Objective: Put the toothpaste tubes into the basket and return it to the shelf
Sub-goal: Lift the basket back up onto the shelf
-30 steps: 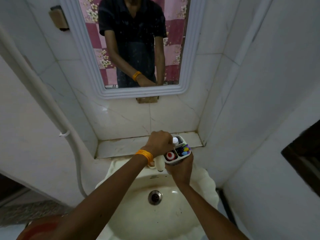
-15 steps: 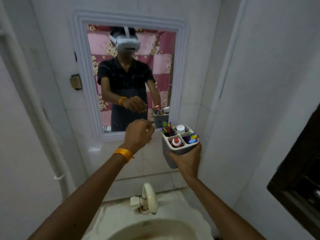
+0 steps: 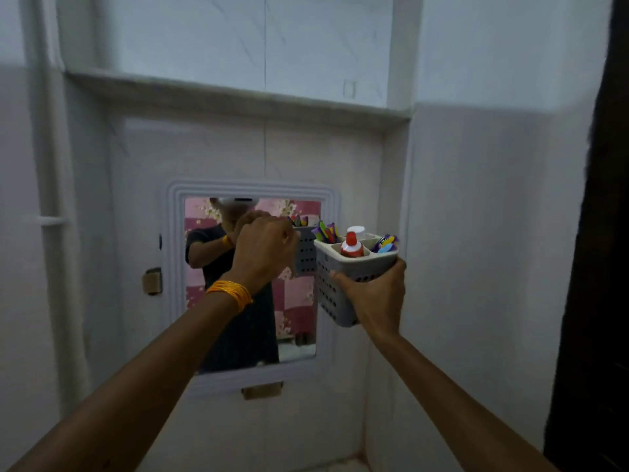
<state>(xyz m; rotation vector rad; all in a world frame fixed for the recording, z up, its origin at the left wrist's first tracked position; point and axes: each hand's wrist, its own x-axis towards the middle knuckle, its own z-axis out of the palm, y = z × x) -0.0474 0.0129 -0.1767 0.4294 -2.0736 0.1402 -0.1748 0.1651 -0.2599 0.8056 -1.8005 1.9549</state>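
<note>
I am facing a pale tiled wall (image 3: pixel 211 151) in a small washroom, with a dark door frame (image 3: pixel 592 233) running down the right edge of my view. High on the wall a stone shelf (image 3: pixel 238 97) spans a recess, well above my hands. Below it hangs a mirror (image 3: pixel 252 284) in a ribbed white frame, and in it I see a dark shirt and a pink checked curtain behind me. A white pipe (image 3: pixel 51 199) climbs the wall on the left.

Both my arms reach up and forward. My right hand (image 3: pixel 374 294) grips the grey perforated basket (image 3: pixel 337 294) from underneath and behind, fingers wrapped around its lower side, holding it upright in the air just right of the mirror and below the shelf. My left hand (image 3: pixel 263 252), an orange bangle (image 3: pixel 231 292) at its wrist, is curled into a loose fist just left of the basket, near its rim; I cannot tell whether it touches the basket or holds anything.

The basket is split into compartments. One holds a toothpaste tube (image 3: pixel 352 245) standing cap up, red and white, with a white cap (image 3: pixel 355 229) just behind it. Coloured toothbrushes (image 3: pixel 326 231) stick out of the left rear compartment and more of them (image 3: pixel 386 243) out of the right. The whole view is softly blurred, so labels cannot be read.
</note>
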